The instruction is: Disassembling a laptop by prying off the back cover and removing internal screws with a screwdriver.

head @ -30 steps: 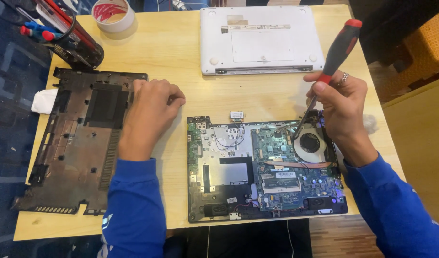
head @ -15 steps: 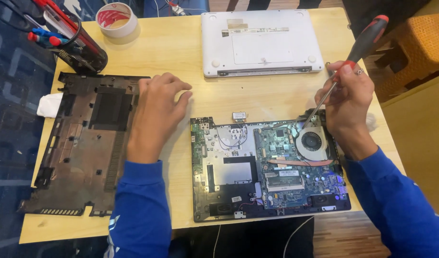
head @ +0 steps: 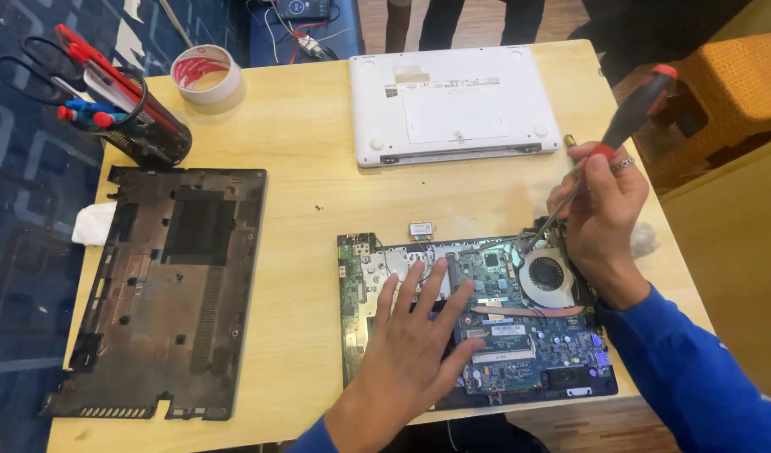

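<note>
I see pale matt wood on the table (head: 318,168). Circuit board (head: 520,335) at lower centre: blue-green, slightly glossy, with a shiny metal fan (head: 546,277). Screwdriver (head: 608,147), upper right: red and black plastic handle, thin metal shaft. White laptop (head: 453,101), top centre: smooth matt plastic. Dark cover (head: 163,294) on the left: dull, dusty plastic. Tape roll (head: 205,74), upper left: glossy.

1. The opened laptop base (head: 486,327) lies flat near the front edge of the worktop (head: 318,218), its cover off: a blue-green circuit board, a round grey fan at the right, a silvery panel at the left.
2. The screwdriver (head: 608,147) has a black handle with a red cap and stands tilted, its slim shaft slanting down-left, the tip at the board's upper edge beside the fan.
</note>
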